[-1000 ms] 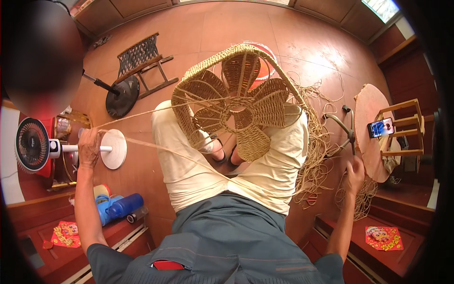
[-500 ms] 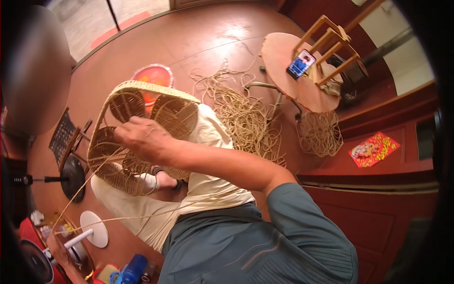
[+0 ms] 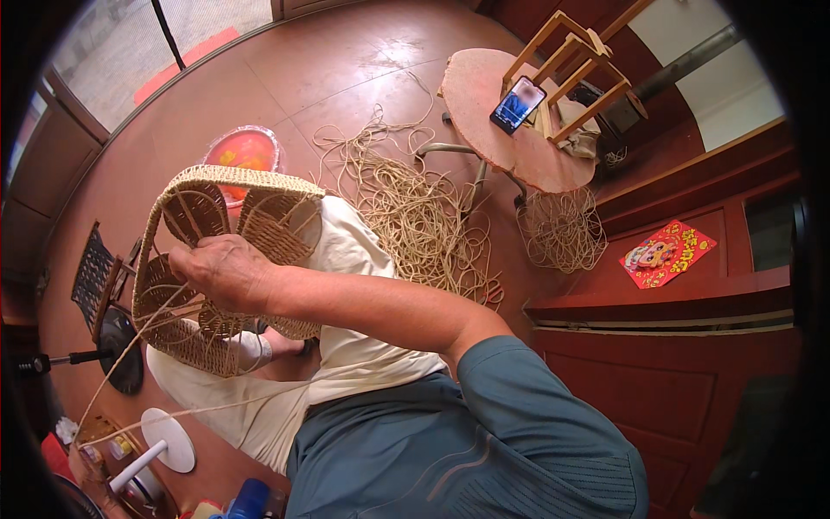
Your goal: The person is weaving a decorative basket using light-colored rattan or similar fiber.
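Note:
A woven straw basket (image 3: pixel 194 355) with a thick braided rim and several fan-shaped woven panels inside leans across my lap. My right hand (image 3: pixel 220 272) reaches over into it, closed, knuckles up, at the inner weaving. Its fingertips are hidden, so what they grip cannot be made out. A tan cord (image 3: pixel 108 381) runs from the weave just below that hand down to the lower left. There my left hand (image 3: pixel 86 471), dim near the picture's edge, is closed on the cord. A second stretch of cord passes back from there across my thigh.
Loose tan rope (image 3: pixel 419 216) lies heaped on the floor, with another netted bundle (image 3: pixel 564 229) under a round table (image 3: pixel 480 108). That table holds a phone (image 3: pixel 517 105) and a wooden frame. A red basin (image 3: pixel 251 151) stands beyond the basket; a white round-based stand (image 3: pixel 169 439) is near my left hand.
The view has shifted, so most things sit further left. My right hand stays at the basket's inner weaving. The cord still stretches to my left hand, now closer to the picture's edge.

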`<state>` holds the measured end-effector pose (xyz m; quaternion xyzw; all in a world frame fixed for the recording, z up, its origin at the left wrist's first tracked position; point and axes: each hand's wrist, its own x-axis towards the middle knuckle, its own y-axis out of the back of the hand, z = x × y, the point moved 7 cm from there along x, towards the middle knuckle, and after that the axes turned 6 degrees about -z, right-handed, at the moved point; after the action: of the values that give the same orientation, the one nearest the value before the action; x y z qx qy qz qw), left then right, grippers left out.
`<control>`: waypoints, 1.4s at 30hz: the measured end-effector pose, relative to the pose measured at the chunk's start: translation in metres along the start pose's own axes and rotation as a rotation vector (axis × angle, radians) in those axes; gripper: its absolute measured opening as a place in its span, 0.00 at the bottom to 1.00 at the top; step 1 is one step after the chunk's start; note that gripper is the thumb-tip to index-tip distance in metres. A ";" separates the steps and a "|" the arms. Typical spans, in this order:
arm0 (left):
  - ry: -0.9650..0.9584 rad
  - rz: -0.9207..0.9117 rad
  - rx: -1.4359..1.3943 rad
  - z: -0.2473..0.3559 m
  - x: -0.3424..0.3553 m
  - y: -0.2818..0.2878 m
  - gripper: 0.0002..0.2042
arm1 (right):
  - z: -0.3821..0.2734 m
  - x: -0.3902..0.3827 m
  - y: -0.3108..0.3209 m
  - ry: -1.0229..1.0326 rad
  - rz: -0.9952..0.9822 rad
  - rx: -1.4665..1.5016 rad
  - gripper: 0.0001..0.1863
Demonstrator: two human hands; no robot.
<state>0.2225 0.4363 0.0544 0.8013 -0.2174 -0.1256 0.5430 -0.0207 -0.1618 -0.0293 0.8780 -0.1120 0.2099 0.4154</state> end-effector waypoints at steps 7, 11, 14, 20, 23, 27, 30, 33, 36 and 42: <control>-0.037 -0.053 -0.322 -0.006 -0.012 -0.020 0.20 | 0.009 0.000 -0.002 -0.160 0.090 -0.028 0.14; -0.039 -0.283 -0.375 0.028 -0.027 -0.017 0.19 | 0.002 0.008 -0.010 -0.162 0.073 -0.182 0.17; -0.042 -0.461 -0.413 0.056 -0.037 -0.025 0.19 | -0.004 0.014 -0.012 -0.165 0.065 -0.286 0.22; -0.035 -0.838 -0.476 0.114 -0.062 -0.074 0.19 | -0.008 0.013 -0.009 -0.180 0.104 -0.232 0.32; -0.037 -0.696 -1.032 0.162 -0.084 -0.106 0.14 | -0.017 0.021 -0.017 -0.146 0.107 -0.248 0.35; -0.174 -0.600 -0.935 0.313 -0.072 -0.012 0.12 | -0.017 0.013 -0.008 -0.138 0.145 -0.267 0.21; -0.267 -0.379 -0.838 0.352 -0.060 0.046 0.11 | -0.011 0.008 -0.005 -0.258 0.090 0.013 0.30; -0.214 -0.188 -0.961 0.378 -0.046 0.083 0.08 | -0.003 -0.004 -0.007 -0.121 0.404 0.171 0.25; -0.321 -0.071 -1.051 0.422 -0.032 0.105 0.06 | 0.011 -0.006 -0.001 -0.252 0.390 0.667 0.17; -0.411 0.294 -1.064 0.488 -0.002 0.129 0.09 | 0.041 -0.042 0.027 -0.450 0.178 0.830 0.14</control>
<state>-0.0202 -0.0014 -0.0107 0.3394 -0.3340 -0.2935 0.8289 -0.0564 -0.2096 -0.0531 0.9802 -0.1807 0.0765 -0.0246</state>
